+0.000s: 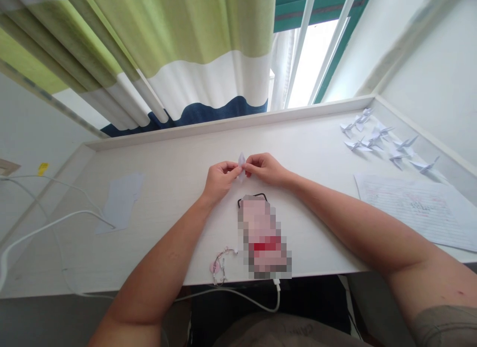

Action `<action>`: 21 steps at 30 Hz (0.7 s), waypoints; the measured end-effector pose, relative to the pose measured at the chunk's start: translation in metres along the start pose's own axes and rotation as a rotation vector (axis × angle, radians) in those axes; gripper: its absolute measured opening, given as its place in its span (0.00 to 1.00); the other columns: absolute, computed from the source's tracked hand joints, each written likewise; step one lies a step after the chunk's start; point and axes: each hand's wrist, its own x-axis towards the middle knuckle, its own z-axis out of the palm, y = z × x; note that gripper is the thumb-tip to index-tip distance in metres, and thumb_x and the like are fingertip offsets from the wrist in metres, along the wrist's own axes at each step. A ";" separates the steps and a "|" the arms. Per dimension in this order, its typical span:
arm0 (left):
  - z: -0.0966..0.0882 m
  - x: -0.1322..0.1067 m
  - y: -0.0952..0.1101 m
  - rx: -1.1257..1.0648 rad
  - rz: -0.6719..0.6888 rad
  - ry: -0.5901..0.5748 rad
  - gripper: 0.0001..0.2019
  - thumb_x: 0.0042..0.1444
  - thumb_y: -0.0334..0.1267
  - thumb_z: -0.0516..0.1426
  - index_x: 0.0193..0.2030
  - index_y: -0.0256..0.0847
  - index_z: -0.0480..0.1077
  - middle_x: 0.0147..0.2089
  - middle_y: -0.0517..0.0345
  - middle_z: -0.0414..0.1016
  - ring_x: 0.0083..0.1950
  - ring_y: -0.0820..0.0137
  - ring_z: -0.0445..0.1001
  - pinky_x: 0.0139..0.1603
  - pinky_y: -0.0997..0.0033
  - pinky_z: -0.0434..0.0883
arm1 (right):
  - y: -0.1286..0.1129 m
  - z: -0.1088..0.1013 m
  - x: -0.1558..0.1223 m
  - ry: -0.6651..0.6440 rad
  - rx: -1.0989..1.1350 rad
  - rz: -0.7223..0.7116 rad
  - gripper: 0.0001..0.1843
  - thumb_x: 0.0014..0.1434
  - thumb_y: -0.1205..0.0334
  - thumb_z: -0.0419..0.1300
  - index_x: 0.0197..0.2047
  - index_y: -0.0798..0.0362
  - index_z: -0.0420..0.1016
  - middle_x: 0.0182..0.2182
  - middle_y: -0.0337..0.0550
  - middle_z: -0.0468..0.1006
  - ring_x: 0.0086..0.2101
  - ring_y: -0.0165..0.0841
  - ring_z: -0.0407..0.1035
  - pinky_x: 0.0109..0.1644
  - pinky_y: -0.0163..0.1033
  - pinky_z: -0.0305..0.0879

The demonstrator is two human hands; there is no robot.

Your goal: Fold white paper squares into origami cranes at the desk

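Observation:
Between my two hands, above the middle of the white desk (pixel 179 188), is a small piece of folded white paper (pixel 242 160), narrow and pointed at its top. My left hand (pixel 220 180) pinches its left side between thumb and fingers. From the other side my right hand (pixel 267 169) grips the right edge, fingers bent. The fingertips hide part of the folds. Just below the hands lies a phone (pixel 263 232), its screen blurred out, with a beaded strap (pixel 219 267) at its lower left.
Several folded paper cranes (pixel 397 160) stand at the back right. Written sheets of paper (pixel 417 208) lie in front of them. At left are a blank paper strip (pixel 121 200) and a white cable (pixel 55 220). A charging cable (pixel 276 287) hangs off the front edge. Behind the desk hangs a curtain (pixel 208 34).

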 end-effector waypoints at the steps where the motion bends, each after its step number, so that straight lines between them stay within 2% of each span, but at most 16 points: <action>1: 0.000 0.000 0.001 -0.004 -0.003 -0.014 0.14 0.48 0.47 0.72 0.33 0.38 0.82 0.32 0.55 0.81 0.32 0.71 0.72 0.36 0.70 0.69 | 0.000 0.000 0.000 -0.007 0.000 -0.006 0.19 0.62 0.46 0.64 0.28 0.53 0.76 0.26 0.41 0.79 0.28 0.30 0.68 0.34 0.38 0.60; 10: -0.004 0.000 0.009 -0.004 -0.005 -0.117 0.13 0.49 0.48 0.71 0.30 0.41 0.77 0.30 0.59 0.76 0.32 0.70 0.71 0.38 0.68 0.70 | -0.001 -0.005 0.000 -0.097 0.046 -0.080 0.19 0.67 0.48 0.60 0.30 0.51 0.72 0.28 0.39 0.77 0.31 0.32 0.68 0.40 0.39 0.64; 14: -0.003 0.001 0.007 -0.013 0.003 -0.080 0.16 0.50 0.51 0.71 0.31 0.42 0.77 0.31 0.58 0.76 0.33 0.70 0.71 0.37 0.69 0.70 | 0.000 -0.005 0.001 -0.080 0.080 -0.078 0.18 0.68 0.49 0.60 0.31 0.51 0.74 0.30 0.41 0.79 0.33 0.33 0.71 0.44 0.41 0.68; 17: -0.004 0.002 0.005 -0.037 -0.001 -0.064 0.18 0.49 0.53 0.72 0.32 0.41 0.77 0.32 0.58 0.77 0.32 0.71 0.72 0.36 0.69 0.70 | -0.001 -0.003 0.001 -0.084 0.166 -0.078 0.15 0.64 0.49 0.65 0.36 0.52 0.77 0.31 0.42 0.81 0.34 0.34 0.74 0.45 0.43 0.71; 21: -0.006 0.002 0.001 -0.095 0.011 -0.020 0.21 0.47 0.51 0.74 0.37 0.41 0.75 0.32 0.59 0.78 0.33 0.71 0.74 0.37 0.70 0.70 | 0.000 -0.001 0.000 -0.075 0.193 -0.066 0.17 0.62 0.46 0.69 0.38 0.52 0.78 0.32 0.43 0.82 0.33 0.34 0.75 0.44 0.44 0.73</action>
